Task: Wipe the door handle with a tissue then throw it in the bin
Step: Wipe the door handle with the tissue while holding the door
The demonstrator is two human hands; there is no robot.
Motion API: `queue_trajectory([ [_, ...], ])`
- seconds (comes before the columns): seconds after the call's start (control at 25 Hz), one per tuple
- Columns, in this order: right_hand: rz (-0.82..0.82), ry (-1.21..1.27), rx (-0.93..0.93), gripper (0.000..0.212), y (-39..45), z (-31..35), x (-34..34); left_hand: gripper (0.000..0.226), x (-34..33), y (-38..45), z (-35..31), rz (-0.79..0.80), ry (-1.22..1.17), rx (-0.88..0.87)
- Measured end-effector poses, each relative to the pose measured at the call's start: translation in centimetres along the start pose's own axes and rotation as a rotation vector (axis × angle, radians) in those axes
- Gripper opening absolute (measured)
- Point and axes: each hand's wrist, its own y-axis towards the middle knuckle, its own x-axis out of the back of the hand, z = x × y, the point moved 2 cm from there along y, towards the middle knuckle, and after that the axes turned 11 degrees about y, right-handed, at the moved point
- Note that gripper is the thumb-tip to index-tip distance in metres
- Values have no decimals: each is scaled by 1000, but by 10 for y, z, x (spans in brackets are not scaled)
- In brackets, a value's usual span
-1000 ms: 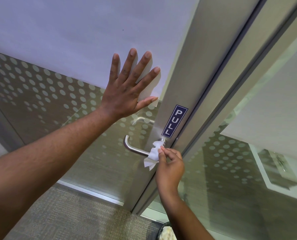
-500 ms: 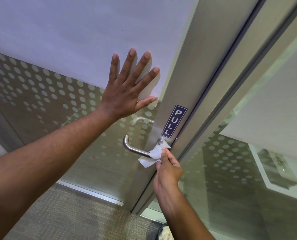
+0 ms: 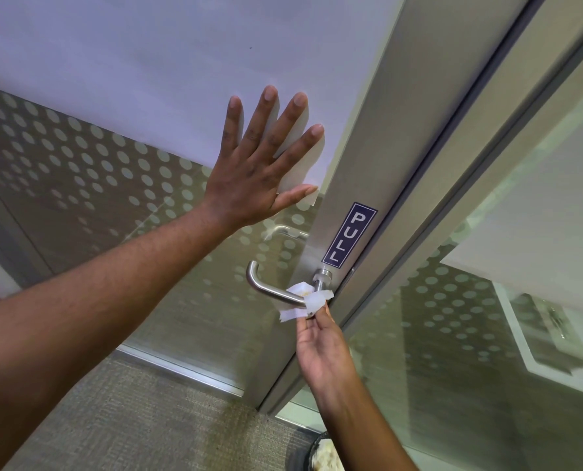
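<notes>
Crumpled white tissue (image 3: 304, 300) (pinched by right hand (image 3: 322, 348)) wraps door handle (image 3: 269, 291).

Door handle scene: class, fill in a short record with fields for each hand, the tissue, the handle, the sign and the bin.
left hand: flat on the door, fingers spread
right hand: pinching the tissue
tissue: wrapped on the handle near its base
handle: metal lever
sign: reads PULL, above the handle
bin: at bottom edge, partly visible

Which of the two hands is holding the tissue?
The right hand, lower down, pinches the tissue against the door handle. The left hand lies flat and open on the door glass.
</notes>
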Motion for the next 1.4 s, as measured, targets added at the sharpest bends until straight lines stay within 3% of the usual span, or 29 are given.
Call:
queue_trajectory([
  [0.4, -17, -161, -173, 33, 8, -42, 0, 92, -1, 1, 0, 3, -3, 0],
  [0.76, 155, -201, -194, 57, 35, -68, -18, 91, -3, 1, -2, -40, -30, -29],
  [1.16, 190, -140, -243, 26, 52, -76, -25, 93, -3, 1, -1, -10, -28, -19],
  [1.4, 272, -139, -312, 32, 59, -74, -22, 90, -4, 2, -1, -11, -18, -27],
])
